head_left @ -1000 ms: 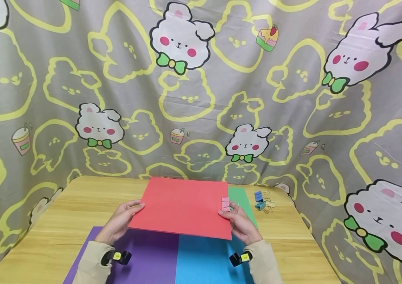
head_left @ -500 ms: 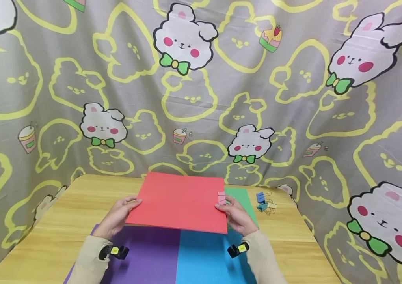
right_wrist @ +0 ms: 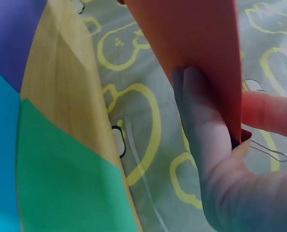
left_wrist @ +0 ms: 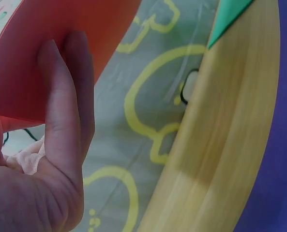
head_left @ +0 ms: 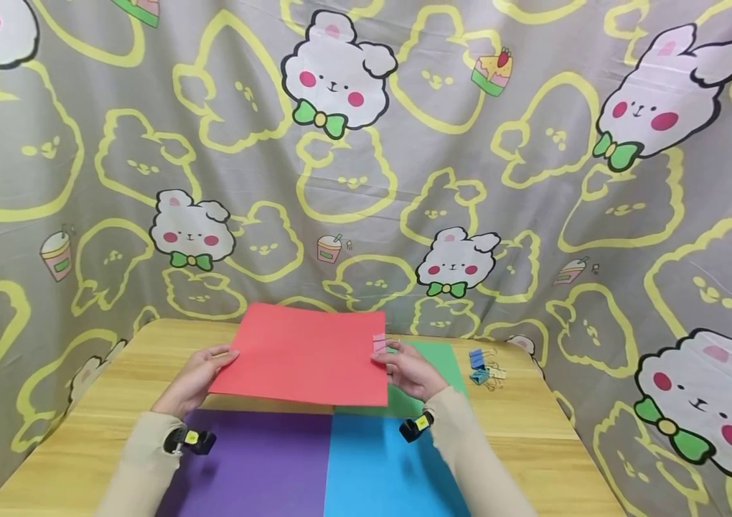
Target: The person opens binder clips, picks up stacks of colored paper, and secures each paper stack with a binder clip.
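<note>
A red sheet of paper or card (head_left: 308,355) is held up above the table, its near edge lower than its far edge. My left hand (head_left: 194,377) pinches its left edge, thumb on top. In the left wrist view, fingers (left_wrist: 63,111) lie flat along its underside. On the right edge sits a pink binder clip (head_left: 379,344); my right hand (head_left: 413,370) pinches the sheet right beside it. The right wrist view shows the clip's wire handle (right_wrist: 270,151) between thumb and fingers. Whether several sheets are stacked in the grip, I cannot tell.
On the wooden table (head_left: 521,431) lie a purple sheet (head_left: 250,459), a blue sheet (head_left: 392,467) and a green sheet (head_left: 433,359). Blue (head_left: 476,358), teal (head_left: 479,377) and yellow (head_left: 497,373) binder clips cluster at the right. A patterned curtain (head_left: 353,179) hangs behind.
Both hands have carried the red sheet leftward and farther from me, over the table. More of the green sheet, and wood beyond the purple sheet, now shows. The pink clip stays on the edge.
</note>
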`<control>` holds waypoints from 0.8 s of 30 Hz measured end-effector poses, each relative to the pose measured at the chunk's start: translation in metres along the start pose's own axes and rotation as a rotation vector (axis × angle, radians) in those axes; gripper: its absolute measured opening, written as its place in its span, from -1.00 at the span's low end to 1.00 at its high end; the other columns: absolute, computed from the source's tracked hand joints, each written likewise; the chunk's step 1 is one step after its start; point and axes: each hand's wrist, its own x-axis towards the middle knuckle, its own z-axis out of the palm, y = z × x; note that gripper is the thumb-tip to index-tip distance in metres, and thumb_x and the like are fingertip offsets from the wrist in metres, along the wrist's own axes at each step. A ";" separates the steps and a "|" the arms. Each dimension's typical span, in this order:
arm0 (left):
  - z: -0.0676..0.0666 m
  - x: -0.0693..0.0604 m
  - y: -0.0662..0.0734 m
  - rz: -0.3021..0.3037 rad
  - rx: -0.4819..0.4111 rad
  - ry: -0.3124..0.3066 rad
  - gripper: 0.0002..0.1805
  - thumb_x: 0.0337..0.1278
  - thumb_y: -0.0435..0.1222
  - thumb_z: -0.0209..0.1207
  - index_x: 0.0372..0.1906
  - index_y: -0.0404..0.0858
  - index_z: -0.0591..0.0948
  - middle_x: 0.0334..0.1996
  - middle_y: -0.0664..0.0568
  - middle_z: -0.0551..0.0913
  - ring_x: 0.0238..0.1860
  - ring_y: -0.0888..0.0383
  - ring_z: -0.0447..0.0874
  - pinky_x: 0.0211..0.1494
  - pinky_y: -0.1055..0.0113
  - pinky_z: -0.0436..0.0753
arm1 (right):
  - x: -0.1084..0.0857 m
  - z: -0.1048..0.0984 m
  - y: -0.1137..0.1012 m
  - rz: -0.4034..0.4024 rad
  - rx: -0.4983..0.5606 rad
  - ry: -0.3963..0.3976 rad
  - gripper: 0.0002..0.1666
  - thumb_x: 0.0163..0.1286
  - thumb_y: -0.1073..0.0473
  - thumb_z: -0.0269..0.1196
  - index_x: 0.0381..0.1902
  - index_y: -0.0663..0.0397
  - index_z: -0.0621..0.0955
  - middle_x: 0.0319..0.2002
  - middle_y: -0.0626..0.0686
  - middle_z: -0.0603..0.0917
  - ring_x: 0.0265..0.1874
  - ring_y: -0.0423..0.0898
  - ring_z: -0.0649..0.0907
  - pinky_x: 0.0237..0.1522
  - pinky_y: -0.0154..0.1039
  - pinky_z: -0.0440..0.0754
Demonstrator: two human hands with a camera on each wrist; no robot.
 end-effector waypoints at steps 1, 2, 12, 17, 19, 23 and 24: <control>-0.003 0.000 0.000 0.000 0.003 0.000 -0.48 0.60 -0.17 0.04 0.39 -0.42 0.28 -0.39 0.27 0.73 -0.41 0.33 0.73 -0.34 0.40 0.73 | 0.003 0.002 -0.001 0.007 -0.001 0.000 -0.33 0.58 0.28 0.14 0.47 0.19 0.10 -0.03 0.01 0.69 -0.17 -0.18 0.76 -0.05 -0.25 0.77; -0.005 0.001 0.000 0.000 0.005 0.001 -0.50 0.60 -0.18 0.04 0.38 -0.41 0.30 -0.39 0.27 0.73 -0.41 0.33 0.73 -0.33 0.40 0.73 | 0.007 0.003 -0.001 0.014 -0.001 0.003 -0.34 0.58 0.29 0.14 0.47 0.18 0.10 -0.03 0.02 0.69 -0.17 -0.17 0.76 -0.06 -0.24 0.77; -0.037 0.001 -0.006 -0.013 0.059 0.030 -0.42 0.61 -0.18 0.02 0.44 -0.49 0.22 -0.35 0.29 0.71 -0.37 0.36 0.72 -0.29 0.41 0.73 | 0.044 0.022 0.001 0.054 -0.021 0.017 -0.24 0.55 0.37 0.14 0.58 0.17 0.10 0.04 0.12 0.63 -0.09 -0.09 0.72 -0.03 -0.19 0.75; -0.052 0.001 -0.013 -0.023 0.104 0.052 -0.44 0.61 -0.19 0.01 0.41 -0.51 0.25 -0.34 0.30 0.69 -0.33 0.38 0.70 -0.25 0.41 0.72 | 0.060 0.035 0.005 0.078 -0.060 0.033 -0.27 0.54 0.39 0.13 0.55 0.20 0.13 0.00 0.12 0.60 -0.12 -0.08 0.70 -0.06 -0.17 0.74; -0.056 0.003 -0.016 -0.031 0.120 0.073 -0.49 0.61 -0.20 0.01 0.37 -0.50 0.31 -0.35 0.30 0.67 -0.33 0.39 0.68 -0.25 0.42 0.70 | 0.066 0.041 0.007 0.083 -0.086 0.030 -0.30 0.54 0.38 0.14 0.53 0.25 0.16 -0.03 0.11 0.60 -0.14 -0.08 0.69 -0.08 -0.17 0.73; -0.062 0.008 -0.021 -0.045 0.167 0.127 -0.48 0.59 -0.22 0.02 0.35 -0.56 0.34 -0.37 0.31 0.62 -0.35 0.41 0.62 -0.26 0.45 0.67 | 0.075 0.050 0.013 0.095 -0.130 0.034 -0.34 0.53 0.36 0.15 0.49 0.31 0.19 -0.09 0.07 0.59 -0.18 -0.09 0.66 -0.11 -0.18 0.70; -0.063 0.010 -0.022 -0.048 0.187 0.141 -0.45 0.59 -0.22 0.03 0.37 -0.59 0.32 -0.36 0.30 0.61 -0.36 0.41 0.61 -0.26 0.46 0.66 | 0.076 0.051 0.014 0.101 -0.135 0.036 -0.34 0.52 0.36 0.14 0.49 0.31 0.20 -0.10 0.08 0.58 -0.18 -0.09 0.65 -0.10 -0.18 0.69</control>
